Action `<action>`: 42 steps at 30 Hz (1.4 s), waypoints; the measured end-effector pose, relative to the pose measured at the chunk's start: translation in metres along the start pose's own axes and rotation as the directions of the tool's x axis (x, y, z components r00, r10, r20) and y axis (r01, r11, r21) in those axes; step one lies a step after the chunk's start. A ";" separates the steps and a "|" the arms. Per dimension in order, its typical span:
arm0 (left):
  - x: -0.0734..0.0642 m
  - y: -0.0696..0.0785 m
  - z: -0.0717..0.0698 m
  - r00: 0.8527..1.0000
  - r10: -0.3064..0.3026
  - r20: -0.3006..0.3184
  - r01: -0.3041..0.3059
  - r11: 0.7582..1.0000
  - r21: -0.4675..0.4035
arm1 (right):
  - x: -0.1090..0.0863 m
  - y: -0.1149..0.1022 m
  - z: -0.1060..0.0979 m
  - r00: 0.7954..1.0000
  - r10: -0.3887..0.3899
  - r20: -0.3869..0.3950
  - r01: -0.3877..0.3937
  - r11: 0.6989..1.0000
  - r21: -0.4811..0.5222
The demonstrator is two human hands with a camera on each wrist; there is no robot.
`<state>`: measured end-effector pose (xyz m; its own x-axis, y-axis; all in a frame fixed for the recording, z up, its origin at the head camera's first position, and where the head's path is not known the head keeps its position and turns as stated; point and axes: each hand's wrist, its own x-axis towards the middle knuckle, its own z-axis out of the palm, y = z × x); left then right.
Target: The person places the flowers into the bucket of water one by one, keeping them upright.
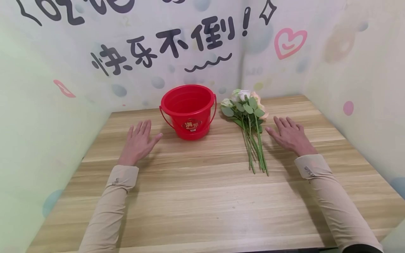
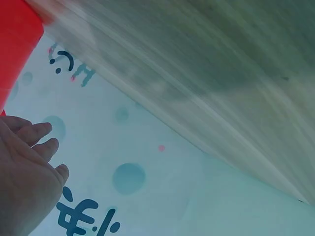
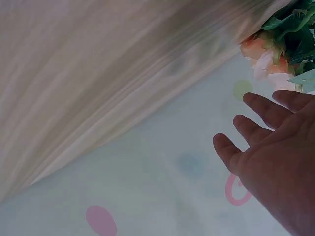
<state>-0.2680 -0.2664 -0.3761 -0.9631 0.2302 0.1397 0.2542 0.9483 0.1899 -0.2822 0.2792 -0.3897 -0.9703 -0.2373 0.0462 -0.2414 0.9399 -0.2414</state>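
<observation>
A red bucket (image 1: 190, 123) with a thin red handle stands upright toward the back of the table, its mouth facing up. To its right lies a bunch of artificial flowers (image 1: 248, 105), white and peach blooms at the back, green stems pointing forward. My left hand (image 1: 137, 142), palm down with fingers extended, is left of the bucket and apart from it. On the right side of the flowers, my right hand (image 1: 291, 135) has its fingers spread and holds nothing. The right wrist view shows peach petals (image 3: 268, 56) beyond the fingertips.
The wood-grain table (image 1: 196, 196) meets a printed wall covering (image 1: 142, 80) at the back, with black characters and coloured dots. Light walls flank both sides. The table's front edge runs along the bottom of the head view.
</observation>
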 end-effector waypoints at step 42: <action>0.028 0.047 -0.023 0.979 -0.059 -0.193 -0.049 0.858 -0.511 | 0.032 -0.039 0.009 0.984 0.083 -0.158 0.023 0.819 0.573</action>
<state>-0.2808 -0.2208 -0.3413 -0.9410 0.1276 0.3134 0.3110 0.6911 0.6524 -0.3037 0.2330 -0.3877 -0.9769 -0.1172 0.1786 -0.2124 0.6238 -0.7522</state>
